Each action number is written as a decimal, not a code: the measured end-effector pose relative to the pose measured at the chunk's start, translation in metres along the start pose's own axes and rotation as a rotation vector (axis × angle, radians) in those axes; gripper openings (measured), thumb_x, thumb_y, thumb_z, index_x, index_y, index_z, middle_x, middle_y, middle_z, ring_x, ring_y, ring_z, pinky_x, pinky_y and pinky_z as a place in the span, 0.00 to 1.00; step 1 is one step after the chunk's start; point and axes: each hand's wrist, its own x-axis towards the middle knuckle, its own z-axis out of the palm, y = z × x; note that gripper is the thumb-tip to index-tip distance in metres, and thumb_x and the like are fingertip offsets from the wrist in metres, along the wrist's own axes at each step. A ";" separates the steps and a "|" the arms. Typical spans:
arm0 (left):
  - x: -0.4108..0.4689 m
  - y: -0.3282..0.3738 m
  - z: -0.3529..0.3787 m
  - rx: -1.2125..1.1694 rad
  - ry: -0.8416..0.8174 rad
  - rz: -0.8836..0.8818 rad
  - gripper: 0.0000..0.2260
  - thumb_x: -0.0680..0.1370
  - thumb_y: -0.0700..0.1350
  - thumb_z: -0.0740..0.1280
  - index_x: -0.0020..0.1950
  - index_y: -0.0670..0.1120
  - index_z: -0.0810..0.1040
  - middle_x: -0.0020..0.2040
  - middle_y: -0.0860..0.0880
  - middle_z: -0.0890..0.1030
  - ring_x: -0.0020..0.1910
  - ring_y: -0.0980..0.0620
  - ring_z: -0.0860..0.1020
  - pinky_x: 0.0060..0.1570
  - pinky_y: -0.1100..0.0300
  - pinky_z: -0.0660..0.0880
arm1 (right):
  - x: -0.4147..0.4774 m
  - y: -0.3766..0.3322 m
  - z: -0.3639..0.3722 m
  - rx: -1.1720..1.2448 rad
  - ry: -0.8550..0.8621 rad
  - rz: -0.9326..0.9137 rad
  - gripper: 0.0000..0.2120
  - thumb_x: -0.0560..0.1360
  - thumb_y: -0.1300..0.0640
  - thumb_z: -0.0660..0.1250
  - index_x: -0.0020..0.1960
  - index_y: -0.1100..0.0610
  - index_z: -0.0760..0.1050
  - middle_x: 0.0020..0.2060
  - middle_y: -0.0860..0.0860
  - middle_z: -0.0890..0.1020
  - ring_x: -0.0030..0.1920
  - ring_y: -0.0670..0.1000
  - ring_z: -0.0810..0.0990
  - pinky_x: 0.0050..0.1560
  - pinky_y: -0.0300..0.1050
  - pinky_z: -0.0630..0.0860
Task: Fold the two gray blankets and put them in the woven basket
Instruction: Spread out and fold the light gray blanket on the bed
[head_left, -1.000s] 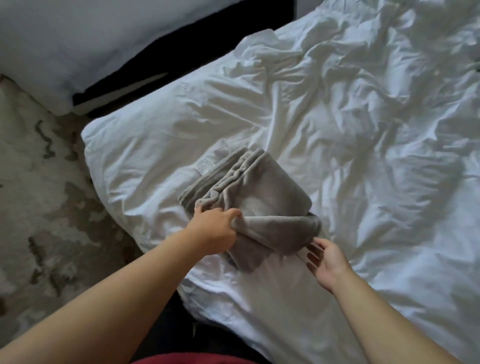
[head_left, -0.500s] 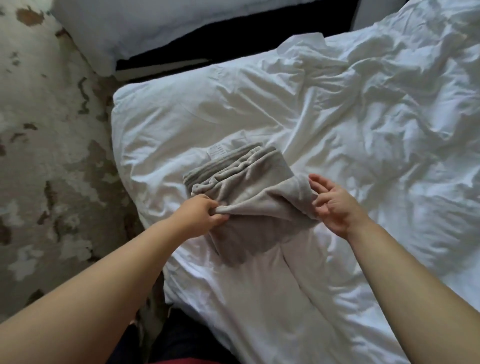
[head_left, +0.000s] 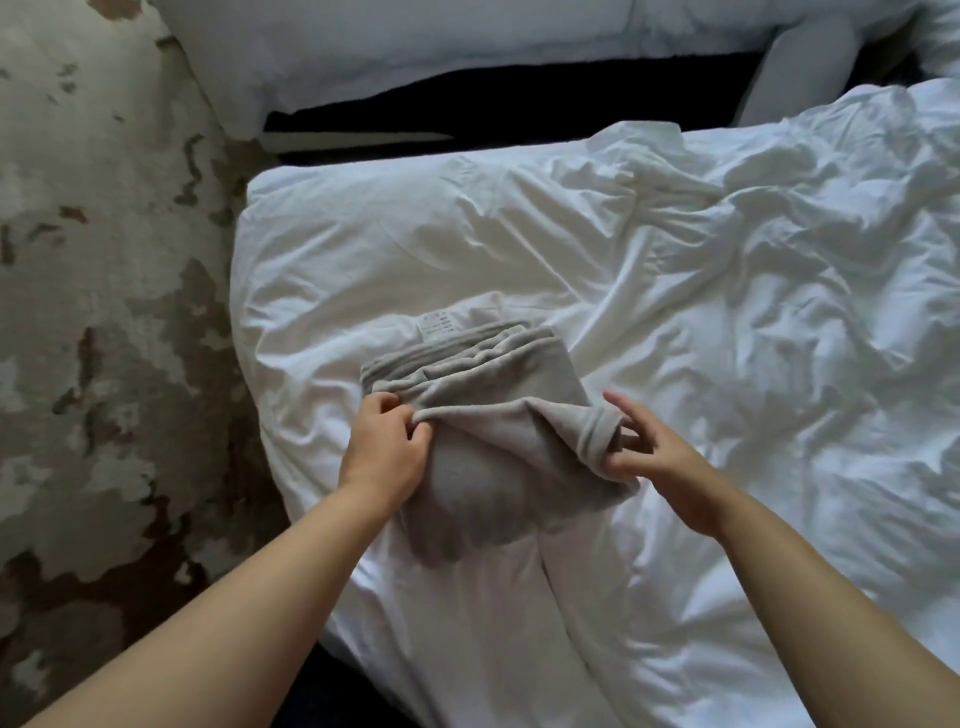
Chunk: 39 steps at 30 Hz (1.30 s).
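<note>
In the head view, the gray blanket (head_left: 498, 410) lies as a thick folded bundle on the white duvet (head_left: 727, 312), close to the bed's left edge and well short of its far left corner, with a white care label (head_left: 438, 327) sticking out at the bundle's far side. The left hand (head_left: 384, 449) pinches the raised fold at the bundle's left end between thumb and curled fingers. The right hand (head_left: 657, 460) seems to hold the fold's rolled right end between thumb and loosely extended fingers, though that grasp is partly hidden by the cloth. The step in hand looks like laying this last fold over. To do it well, both ends should travel together and level, so that the edge lands square on the layers beneath and can be pressed flat. The woven basket is not in sight, and I cannot tell whether the bundle holds both blankets.
</note>
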 end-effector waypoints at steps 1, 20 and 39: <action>0.001 0.000 0.000 0.023 -0.002 0.009 0.10 0.79 0.46 0.63 0.49 0.41 0.81 0.64 0.45 0.72 0.63 0.47 0.72 0.61 0.62 0.64 | 0.002 -0.002 0.000 -0.024 -0.016 -0.003 0.43 0.65 0.58 0.77 0.74 0.42 0.60 0.65 0.43 0.73 0.59 0.39 0.77 0.52 0.35 0.75; 0.022 -0.029 0.002 -0.379 0.126 -0.448 0.15 0.79 0.58 0.58 0.43 0.50 0.75 0.53 0.45 0.77 0.53 0.45 0.75 0.56 0.54 0.70 | 0.120 -0.061 0.056 -0.623 0.185 -0.259 0.12 0.81 0.50 0.59 0.61 0.47 0.77 0.60 0.46 0.80 0.60 0.48 0.75 0.58 0.39 0.67; 0.033 -0.015 -0.006 -0.802 0.112 -0.222 0.21 0.73 0.53 0.72 0.63 0.54 0.70 0.54 0.58 0.78 0.54 0.58 0.77 0.59 0.61 0.73 | 0.136 -0.054 0.064 -0.427 0.663 -0.130 0.19 0.79 0.45 0.59 0.51 0.61 0.77 0.47 0.58 0.82 0.52 0.60 0.78 0.48 0.47 0.70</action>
